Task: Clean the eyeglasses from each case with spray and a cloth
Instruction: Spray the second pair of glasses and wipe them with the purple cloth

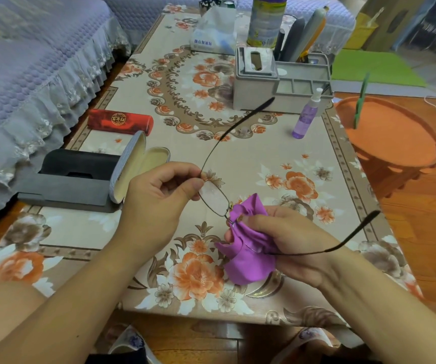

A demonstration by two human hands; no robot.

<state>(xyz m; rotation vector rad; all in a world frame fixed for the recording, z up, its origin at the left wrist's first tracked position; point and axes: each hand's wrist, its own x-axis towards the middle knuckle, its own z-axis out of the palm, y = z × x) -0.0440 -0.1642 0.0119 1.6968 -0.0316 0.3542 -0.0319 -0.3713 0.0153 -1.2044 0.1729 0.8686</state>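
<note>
Thin-framed eyeglasses (214,199) with both temples unfolded hang above the near part of the table. My left hand (159,198) pinches the frame at the outer corner of the bare lens. My right hand (287,243) grips a purple cloth (248,248) wrapped round the other lens, which the cloth hides. A grey glasses case (132,166) lies open and empty at the left, beside a black case (72,177) and a closed red case (121,122). A purple spray bottle (306,116) stands at the right.
A floral tablecloth (303,158) covers the low table. At the back stand a grey organiser (285,82) with a tissue slot, a tissue pack (215,32) and a tall can (265,21). An orange stool (390,132) stands at the right, a purple-covered sofa (27,74) at the left.
</note>
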